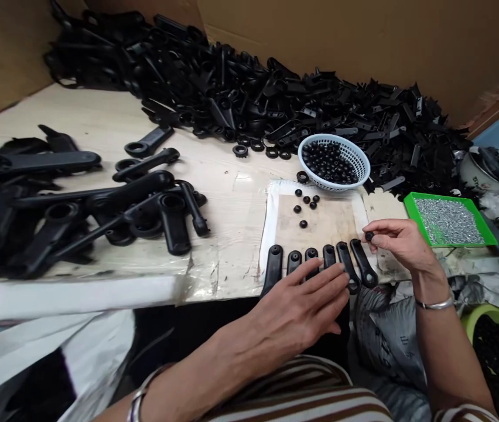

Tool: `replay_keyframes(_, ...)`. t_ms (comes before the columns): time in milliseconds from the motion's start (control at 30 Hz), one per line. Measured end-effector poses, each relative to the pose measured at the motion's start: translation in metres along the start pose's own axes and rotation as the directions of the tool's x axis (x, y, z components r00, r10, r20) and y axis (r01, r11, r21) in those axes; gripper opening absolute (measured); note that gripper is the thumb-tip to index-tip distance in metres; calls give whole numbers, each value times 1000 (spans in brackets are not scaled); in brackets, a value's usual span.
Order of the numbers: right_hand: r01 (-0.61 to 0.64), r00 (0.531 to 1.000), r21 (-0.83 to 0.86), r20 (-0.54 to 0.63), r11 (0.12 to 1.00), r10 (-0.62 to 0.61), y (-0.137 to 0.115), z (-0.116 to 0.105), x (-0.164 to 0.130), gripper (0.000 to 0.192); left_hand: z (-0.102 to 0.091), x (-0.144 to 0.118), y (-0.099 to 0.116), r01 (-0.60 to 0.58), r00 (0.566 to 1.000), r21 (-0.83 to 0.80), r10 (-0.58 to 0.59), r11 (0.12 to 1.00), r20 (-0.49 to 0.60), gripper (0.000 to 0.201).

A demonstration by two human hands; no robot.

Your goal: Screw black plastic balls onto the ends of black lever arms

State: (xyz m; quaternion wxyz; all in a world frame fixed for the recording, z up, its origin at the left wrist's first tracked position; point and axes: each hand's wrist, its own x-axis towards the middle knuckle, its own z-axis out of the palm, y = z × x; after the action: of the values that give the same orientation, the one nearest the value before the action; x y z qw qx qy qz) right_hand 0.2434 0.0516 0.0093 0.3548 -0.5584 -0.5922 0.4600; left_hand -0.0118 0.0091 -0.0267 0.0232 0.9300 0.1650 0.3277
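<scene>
Several black plastic crank handles (273,266) stand in a row along the table's front edge. My left hand (304,302) lies over the middle ones with its fingers stretched out, hiding their lower ends. At the right end of the row, my right hand (401,243) pinches a small round black knob (369,236) between thumb and fingertips, just above the last handle (362,262). Several loose black knobs (303,224) lie on the white-edged work pad (328,217) behind the row. A light blue basket (366,167) full of such knobs stands at the pad's back.
A green tray (412,206) of small metal pins or screws stands right of the pad. A large heap of black plastic parts (249,88) runs along the cardboard wall. More black handles (69,214) are piled at left. A yellow-green tub (478,316) of black pieces stands at lower right.
</scene>
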Motion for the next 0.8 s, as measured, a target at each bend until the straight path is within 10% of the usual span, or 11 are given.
replay_keyframes(200,143,980,-358,-81,923,-184,11,-8,-9,19,16,18,8,-40,955,16,34,999,296,57)
replay_keyframes(467,333,917,-676,71,657,-393,11,6,-13,14,45,27,11,6,945,64,-26,998,326,63)
replay_keyframes(800,415,903,-773,287,480,-320,0,9,-11,14,48,36,4,32,928,-18,-23,999,372,50)
